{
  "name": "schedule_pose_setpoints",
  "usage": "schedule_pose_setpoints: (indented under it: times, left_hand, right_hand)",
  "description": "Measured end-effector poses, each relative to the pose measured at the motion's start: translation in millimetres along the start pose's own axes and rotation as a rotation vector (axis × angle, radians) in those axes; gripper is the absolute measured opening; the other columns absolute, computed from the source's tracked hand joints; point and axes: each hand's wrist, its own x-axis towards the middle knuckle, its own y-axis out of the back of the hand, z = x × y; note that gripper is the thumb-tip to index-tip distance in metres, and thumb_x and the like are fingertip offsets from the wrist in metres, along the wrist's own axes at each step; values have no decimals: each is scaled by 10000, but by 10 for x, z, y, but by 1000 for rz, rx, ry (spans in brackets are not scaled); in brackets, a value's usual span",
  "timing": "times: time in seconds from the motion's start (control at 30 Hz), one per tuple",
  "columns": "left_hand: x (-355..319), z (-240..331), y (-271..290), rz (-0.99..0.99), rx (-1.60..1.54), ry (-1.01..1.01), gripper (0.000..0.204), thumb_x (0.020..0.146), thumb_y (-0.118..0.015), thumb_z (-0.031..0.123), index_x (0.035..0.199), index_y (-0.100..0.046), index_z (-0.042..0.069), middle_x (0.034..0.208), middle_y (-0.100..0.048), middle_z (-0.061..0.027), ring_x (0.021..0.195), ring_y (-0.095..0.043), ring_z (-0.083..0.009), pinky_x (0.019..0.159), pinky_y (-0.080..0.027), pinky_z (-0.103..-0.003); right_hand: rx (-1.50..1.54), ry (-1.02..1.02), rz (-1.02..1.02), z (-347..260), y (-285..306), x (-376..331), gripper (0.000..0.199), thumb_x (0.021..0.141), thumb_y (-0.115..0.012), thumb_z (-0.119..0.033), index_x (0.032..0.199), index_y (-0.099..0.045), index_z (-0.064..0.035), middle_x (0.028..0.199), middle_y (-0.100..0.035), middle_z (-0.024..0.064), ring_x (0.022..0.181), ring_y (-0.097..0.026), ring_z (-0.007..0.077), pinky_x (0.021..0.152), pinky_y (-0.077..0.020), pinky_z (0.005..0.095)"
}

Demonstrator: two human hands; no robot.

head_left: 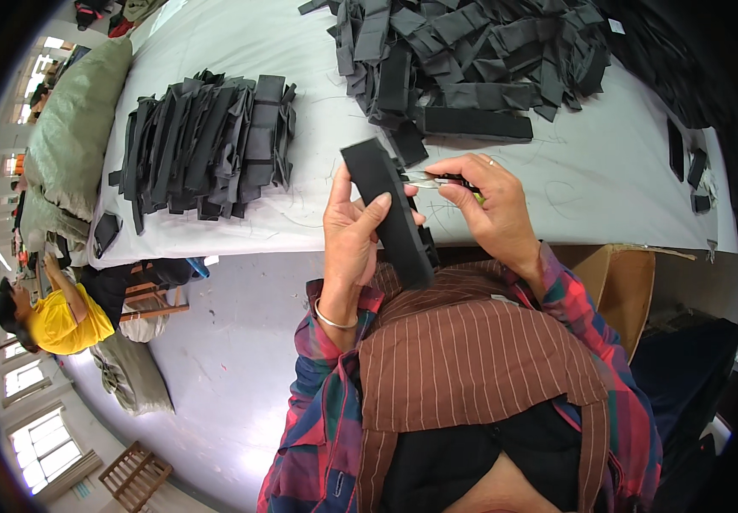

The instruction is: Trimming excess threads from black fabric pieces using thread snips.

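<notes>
My left hand [349, 231] grips a long black fabric strip [386, 205], stiff and folded-looking, holding it tilted above the table's near edge with the thumb across its face. In my right hand [497, 214] is a pair of small thread snips [427, 180] with dark handles and a bit of yellow-green. The snips' metal blades point left and meet the strip's right edge; whether they touch a thread there is too small to tell. Beyond my hands lies a loose heap of similar black strips [480, 51], with one flat strip [476, 125] at its near side.
A neater row of black strips [202, 145] lies on the white-covered table [318, 171] at left. Near it are a phone-like dark object [106, 232] and a stuffed pale sack [78, 120]. A cardboard box [625, 291] stands at right below the table. A person in yellow [70, 321] is farther left.
</notes>
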Motion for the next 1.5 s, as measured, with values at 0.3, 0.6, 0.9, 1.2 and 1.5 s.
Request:
schedule_pose_setpoints:
  times: [0.3,0.6,0.9,1.2,1.5]
  left_hand:
    - [-54,-86,-33,18,10,100,492,899,-485,-68,1371,-367,5,997,-650,-237,691,-696,-271,598,-604,-328]
    - [-229,-180,74,-2,47,239,259,942,-484,28,1193,-533,-13,1098,-631,-223,769,-691,-279,632,-597,-334]
    - [-496,-198,239,-82,-241,408,344,953,-536,287,1155,-559,10,1270,-545,-223,977,-647,-331,812,-575,-426]
    - [-564,-219,138,-47,-17,286,567,870,-596,-17,1384,-360,20,1287,-533,-211,989,-652,-263,854,-564,-357]
    - [-580,-213,140,-70,17,266,551,861,-549,-55,1377,-362,3,1309,-510,-230,974,-655,-250,854,-564,-361]
  right_hand:
    - [-273,231,53,-18,-146,150,137,809,-666,-130,945,-653,-121,757,-598,7,704,-551,224,637,-392,340]
    - [-227,197,93,38,-130,139,76,812,-659,-116,887,-661,-120,744,-620,20,677,-568,229,629,-426,334]
    - [-11,-120,-18,-22,87,-236,155,829,-666,-116,972,-668,-57,880,-677,92,779,-634,261,677,-483,320]
    - [11,-179,-240,-84,136,-515,181,783,-682,-63,957,-673,-12,839,-667,97,725,-609,207,677,-477,300]
    - [179,-389,-273,7,34,-619,124,844,-660,-151,916,-679,-52,782,-681,96,690,-644,239,635,-484,317]
